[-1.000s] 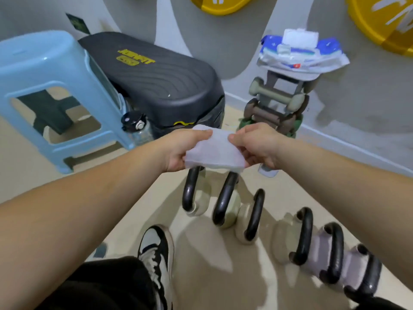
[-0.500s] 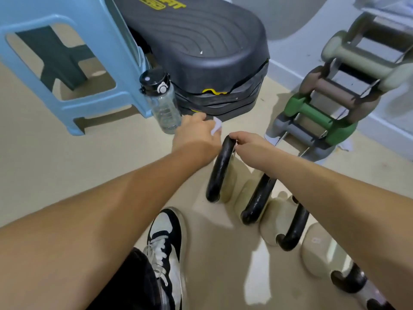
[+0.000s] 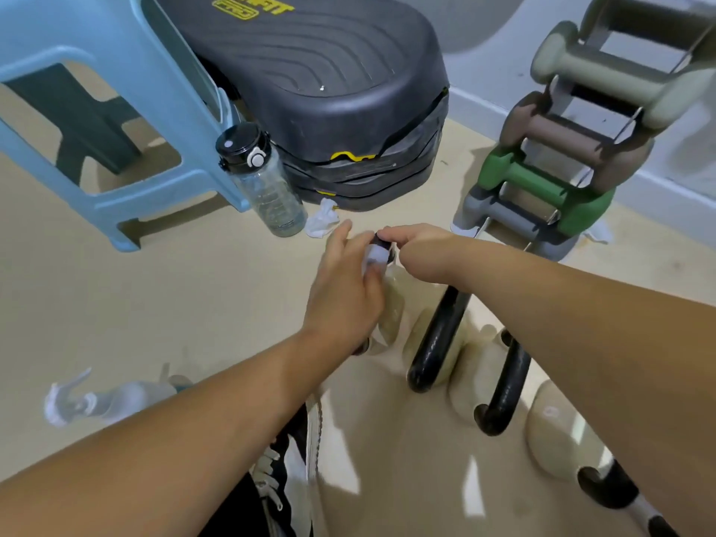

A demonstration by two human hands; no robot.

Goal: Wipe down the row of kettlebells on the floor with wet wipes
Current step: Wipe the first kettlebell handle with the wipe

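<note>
Wiping the first kettlebell's handle, with both hands on it

The water bottle (image 3: pixel 267 188) stands near on the left, so a big swipe could knock it over. A hard tug could also tip the first kettlebell (image 3: pixel 391 308) into the next kettlebell (image 3: pixel 438 335) in the row on the floor, or the wet wipe (image 3: pixel 376 258) could bunch up and miss spots. The left hand (image 3: pixel 345 292) is curled round the wet wipe and presses it on the black handle, one finger sticking out straight. The right hand (image 3: pixel 420 246) is closed too, pinching the top of that handle to hold it steady.
</note>
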